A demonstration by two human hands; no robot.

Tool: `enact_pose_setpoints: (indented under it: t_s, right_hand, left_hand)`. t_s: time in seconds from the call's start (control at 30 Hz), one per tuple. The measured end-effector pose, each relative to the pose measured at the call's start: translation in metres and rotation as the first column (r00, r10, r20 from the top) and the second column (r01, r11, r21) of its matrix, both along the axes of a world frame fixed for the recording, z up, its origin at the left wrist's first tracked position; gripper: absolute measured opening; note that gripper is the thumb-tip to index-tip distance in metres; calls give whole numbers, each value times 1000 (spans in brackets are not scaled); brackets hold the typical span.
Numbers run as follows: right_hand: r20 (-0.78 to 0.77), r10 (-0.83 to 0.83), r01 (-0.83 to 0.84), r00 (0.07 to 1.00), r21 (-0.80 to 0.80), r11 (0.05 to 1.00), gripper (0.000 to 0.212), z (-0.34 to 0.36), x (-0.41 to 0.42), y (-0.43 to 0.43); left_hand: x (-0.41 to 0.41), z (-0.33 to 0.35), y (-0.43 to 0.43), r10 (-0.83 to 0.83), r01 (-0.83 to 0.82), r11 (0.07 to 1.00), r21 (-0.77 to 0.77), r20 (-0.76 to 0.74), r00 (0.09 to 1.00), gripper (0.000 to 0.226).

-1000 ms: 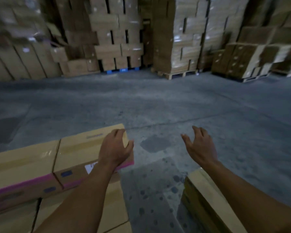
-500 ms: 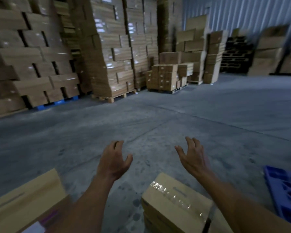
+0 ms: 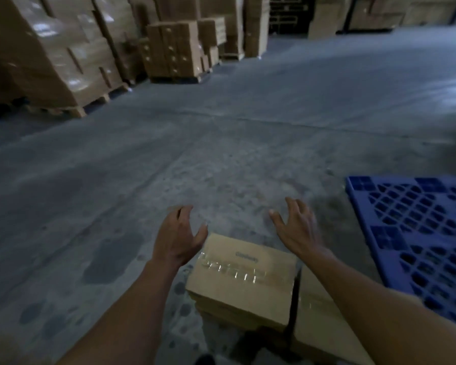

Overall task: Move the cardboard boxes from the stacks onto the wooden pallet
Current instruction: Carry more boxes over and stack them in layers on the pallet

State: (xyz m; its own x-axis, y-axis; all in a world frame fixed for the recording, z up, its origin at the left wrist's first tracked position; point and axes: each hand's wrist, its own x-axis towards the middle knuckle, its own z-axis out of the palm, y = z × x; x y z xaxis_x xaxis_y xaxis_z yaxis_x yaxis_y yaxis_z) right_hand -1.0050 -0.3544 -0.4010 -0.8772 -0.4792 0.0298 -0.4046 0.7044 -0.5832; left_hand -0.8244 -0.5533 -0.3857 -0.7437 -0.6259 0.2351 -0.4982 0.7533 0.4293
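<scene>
A taped cardboard box (image 3: 241, 279) tops a low stack in front of me, at the bottom middle of the head view. A second box (image 3: 316, 325) lies beside it on the right, partly under my forearm. My left hand (image 3: 178, 237) hovers open just past the box's far left corner, fingers spread. My right hand (image 3: 296, 227) hovers open beyond the box's far right corner, holding nothing. Neither hand touches the box. No wooden pallet near me is in view; one (image 3: 71, 109) sits under a wrapped stack far left.
A blue plastic pallet (image 3: 416, 233) lies on the floor to the right. Tall wrapped box stacks (image 3: 50, 48) line the left, with smaller stacks (image 3: 177, 48) behind. Grey concrete floor (image 3: 221, 133) stretches ahead.
My view has swung right: the pink-striped boxes left the frame, the taped box and blue pallet came in. Both hands stayed open and moved over the taped box.
</scene>
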Motion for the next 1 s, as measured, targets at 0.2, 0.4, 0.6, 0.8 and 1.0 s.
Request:
enact_pose_setpoints:
  t_s: [0.2, 0.4, 0.6, 0.8, 1.0]
  right_hand:
    - [146, -219, 206, 965, 100, 974, 67, -92, 3, -47]
    - [321, -399, 316, 859, 280, 907, 68, -208, 33, -47]
    - [415, -479, 356, 773, 341, 870, 70, -322, 47, -17]
    - [460, -553, 446, 695, 328, 833, 72, -422, 46, 3]
    - [533, -641, 625, 552, 245, 742, 75, -482, 42, 13]
  left_hand:
    - [-33, -92, -94, -111, 92, 979, 180, 98, 989, 75]
    - [-27, -222, -123, -222, 123, 929, 350, 259, 940, 76]
    - [-15, -348, -120, -217, 56, 898, 436, 330, 919, 64]
    - [-15, -444, -129, -143, -20, 915, 403, 371, 917, 65]
    - [-17, -500, -144, -6, -166, 894, 416, 381, 925, 79]
